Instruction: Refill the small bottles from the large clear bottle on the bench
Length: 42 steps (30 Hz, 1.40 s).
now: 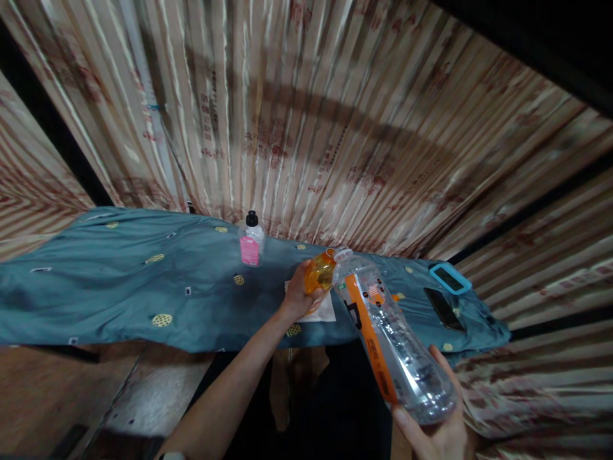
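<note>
My left hand [301,292] is closed around a small translucent orange container [320,273], perhaps a bottle or cup. My right hand [438,421] grips the base of a large clear plastic bottle [390,338] with an orange and grey label. The big bottle slants up and to the left, its neck [343,253] right beside the top of the orange container. Whether the two mouths touch cannot be made out, and no stream of liquid shows. Under my left hand lies a white tissue or paper [325,311], partly hidden.
A clear bottle with a pink label and black cap [251,241] stands upright on the blue-green cloth [119,281]. To the right lie a light-blue-framed device [450,278] and a dark phone [444,309]. A patterned curtain [287,128] hangs close behind.
</note>
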{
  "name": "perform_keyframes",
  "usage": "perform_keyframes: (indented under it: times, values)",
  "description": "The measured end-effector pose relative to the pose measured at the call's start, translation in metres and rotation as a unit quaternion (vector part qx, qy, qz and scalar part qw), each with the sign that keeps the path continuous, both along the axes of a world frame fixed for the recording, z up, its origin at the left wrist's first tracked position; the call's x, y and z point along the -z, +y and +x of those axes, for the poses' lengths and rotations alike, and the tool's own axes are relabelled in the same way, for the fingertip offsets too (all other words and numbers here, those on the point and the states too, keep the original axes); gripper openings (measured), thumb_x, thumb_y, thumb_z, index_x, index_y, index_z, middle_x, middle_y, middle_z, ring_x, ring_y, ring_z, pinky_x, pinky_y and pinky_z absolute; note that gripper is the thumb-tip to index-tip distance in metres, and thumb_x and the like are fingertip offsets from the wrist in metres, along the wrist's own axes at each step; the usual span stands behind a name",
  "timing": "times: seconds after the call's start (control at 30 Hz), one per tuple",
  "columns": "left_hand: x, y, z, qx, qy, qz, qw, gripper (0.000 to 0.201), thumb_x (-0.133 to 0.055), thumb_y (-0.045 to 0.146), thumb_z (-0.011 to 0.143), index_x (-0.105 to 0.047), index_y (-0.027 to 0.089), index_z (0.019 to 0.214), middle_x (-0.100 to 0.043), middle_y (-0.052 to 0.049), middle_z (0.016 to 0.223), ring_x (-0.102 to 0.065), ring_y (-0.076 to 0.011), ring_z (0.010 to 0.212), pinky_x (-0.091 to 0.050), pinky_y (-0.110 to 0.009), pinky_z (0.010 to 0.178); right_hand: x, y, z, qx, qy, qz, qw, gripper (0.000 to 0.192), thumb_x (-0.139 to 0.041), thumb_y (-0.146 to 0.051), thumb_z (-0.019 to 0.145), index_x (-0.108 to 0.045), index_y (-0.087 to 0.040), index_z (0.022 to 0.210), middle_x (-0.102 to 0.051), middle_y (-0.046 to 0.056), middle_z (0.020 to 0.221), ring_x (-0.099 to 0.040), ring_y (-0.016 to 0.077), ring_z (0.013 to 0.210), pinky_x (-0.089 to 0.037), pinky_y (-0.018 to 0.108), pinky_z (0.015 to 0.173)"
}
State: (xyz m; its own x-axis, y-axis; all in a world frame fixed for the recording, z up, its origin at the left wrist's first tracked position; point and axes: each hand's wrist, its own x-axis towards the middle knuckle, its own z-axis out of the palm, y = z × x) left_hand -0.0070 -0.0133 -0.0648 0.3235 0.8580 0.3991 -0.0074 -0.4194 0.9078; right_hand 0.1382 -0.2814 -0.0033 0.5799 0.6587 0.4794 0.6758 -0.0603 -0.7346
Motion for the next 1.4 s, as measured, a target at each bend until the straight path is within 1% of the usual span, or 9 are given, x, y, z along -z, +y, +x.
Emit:
perform_keyframes:
  times: [0.13,0.27,0.37,0.47,0.63,0.77,1.03,1.2,1.4]
  values:
    - [-0.001,0.0,-0.001,0.005,-0.005,0.0,1.0,0.067,-0.069,0.024,0.071,-0.046,0.021,0.133,-0.062,-0.011,0.132,-0.06,-0.0297,0.123,-0.046,-0.051,0.11,-0.015,0.009,-0.02,0.035,0.06,0.031,0.997,0.112,-0.077,-0.065,0.065,-0.036,-0.007,0.151,-0.044,0.025,0.149,-0.043,0.0463,0.132,-0.031,0.058,0.107]
    - [0.001,0.001,-0.001,0.004,-0.009,0.001,1.0,0.067,-0.071,0.025,0.071,-0.047,0.022,0.133,-0.061,-0.011,0.134,-0.059,-0.0303,0.124,-0.045,-0.052,0.11,-0.029,0.015,-0.035,0.049,0.075,0.028,0.996,0.122,-0.077,-0.071,0.061,-0.036,0.004,0.148,-0.043,0.03,0.148,-0.041,0.0472,0.132,-0.026,0.058,0.11]
    - [0.003,0.001,0.0,0.003,-0.013,-0.001,1.0,0.067,-0.071,0.025,0.071,-0.047,0.022,0.133,-0.061,-0.011,0.133,-0.059,-0.0306,0.124,-0.046,-0.053,0.109,-0.033,0.016,-0.04,0.057,0.091,0.028,0.994,0.125,-0.076,-0.072,0.061,-0.032,0.004,0.15,-0.039,0.03,0.151,-0.039,0.0472,0.135,-0.024,0.057,0.113]
    - [0.003,0.001,0.0,0.002,-0.016,-0.004,1.0,0.066,-0.07,0.025,0.071,-0.046,0.021,0.132,-0.061,-0.011,0.133,-0.059,-0.0309,0.123,-0.046,-0.054,0.109,-0.034,0.017,-0.043,0.066,0.115,0.032,0.991,0.128,-0.075,-0.074,0.06,-0.03,0.003,0.151,-0.037,0.029,0.153,-0.037,0.0471,0.138,-0.026,0.056,0.113]
    - [0.001,0.0,-0.002,0.003,-0.012,-0.004,1.0,0.065,-0.07,0.023,0.07,-0.047,0.022,0.131,-0.062,-0.01,0.132,-0.06,-0.0301,0.122,-0.047,-0.053,0.108,-0.031,0.016,-0.044,0.095,0.125,0.013,0.988,0.118,-0.073,-0.078,0.058,-0.044,0.001,0.141,-0.055,0.026,0.133,-0.053,0.0394,0.121,-0.04,0.048,0.103]
    - [0.003,0.001,-0.001,0.006,-0.031,0.0,0.999,0.062,-0.07,0.027,0.072,-0.046,0.023,0.129,-0.062,-0.01,0.128,-0.062,-0.0303,0.118,-0.05,-0.054,0.103,-0.027,0.013,-0.042,0.114,0.124,0.005,0.986,0.107,-0.071,-0.08,0.058,-0.05,-0.004,0.131,-0.061,0.022,0.122,-0.059,0.0365,0.112,-0.044,0.047,0.099]
    - [0.002,0.0,0.001,-0.004,-0.027,-0.008,1.0,0.063,-0.071,0.026,0.069,-0.049,0.023,0.129,-0.063,-0.009,0.127,-0.062,-0.0295,0.119,-0.049,-0.05,0.106,-0.026,0.013,-0.037,0.104,0.081,0.007,0.991,0.096,-0.069,-0.075,0.064,-0.051,-0.01,0.133,-0.062,0.018,0.125,-0.06,0.0363,0.114,-0.046,0.046,0.099]
    - [0.005,0.001,0.0,0.003,-0.023,-0.013,1.0,0.068,-0.072,0.027,0.07,-0.047,0.024,0.133,-0.061,-0.01,0.134,-0.058,-0.0298,0.124,-0.045,-0.052,0.11,-0.027,0.012,-0.037,0.092,0.09,0.009,0.992,0.097,-0.072,-0.072,0.064,-0.051,-0.009,0.135,-0.06,0.019,0.13,-0.059,0.0376,0.118,-0.047,0.046,0.098]
    - [0.005,0.002,-0.001,0.005,-0.012,0.009,1.0,0.067,-0.073,0.033,0.074,-0.045,0.025,0.134,-0.061,-0.009,0.133,-0.06,-0.0302,0.121,-0.047,-0.051,0.108,-0.03,0.013,-0.038,0.095,0.093,0.011,0.991,0.1,-0.072,-0.071,0.064,-0.05,-0.006,0.138,-0.058,0.02,0.131,-0.057,0.0386,0.12,-0.046,0.045,0.097]
